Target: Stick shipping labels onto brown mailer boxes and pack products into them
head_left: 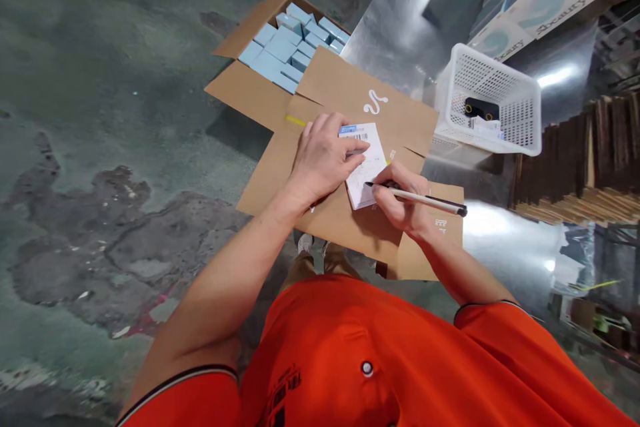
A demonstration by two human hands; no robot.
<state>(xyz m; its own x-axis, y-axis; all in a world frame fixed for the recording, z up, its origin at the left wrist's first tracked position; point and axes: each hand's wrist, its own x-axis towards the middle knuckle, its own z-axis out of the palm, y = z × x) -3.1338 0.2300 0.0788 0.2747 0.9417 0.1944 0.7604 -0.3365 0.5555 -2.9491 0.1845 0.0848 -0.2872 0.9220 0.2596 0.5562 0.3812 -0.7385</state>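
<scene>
A pad of white shipping labels (369,163), with a blue strip and a barcode at its top, lies on a flattened brown carton (270,177). My left hand (327,153) rests on the carton at the pad's left side, fingers apart, its thumb and forefinger on the labels. Held in my right hand (403,200) is a white pen with a black end (427,200). The pen's dark tip is at the lower part of the top label. Some of the left fingertips are hard to make out against the cardboard.
Beyond the carton stands an open cardboard box (250,103) packed with light-blue boxes (281,45). A white perforated basket (531,113) with a black item sits on the metal table (387,23) to the right. Stacked flat cardboard (590,147) and printed cartons (545,17) are farther right.
</scene>
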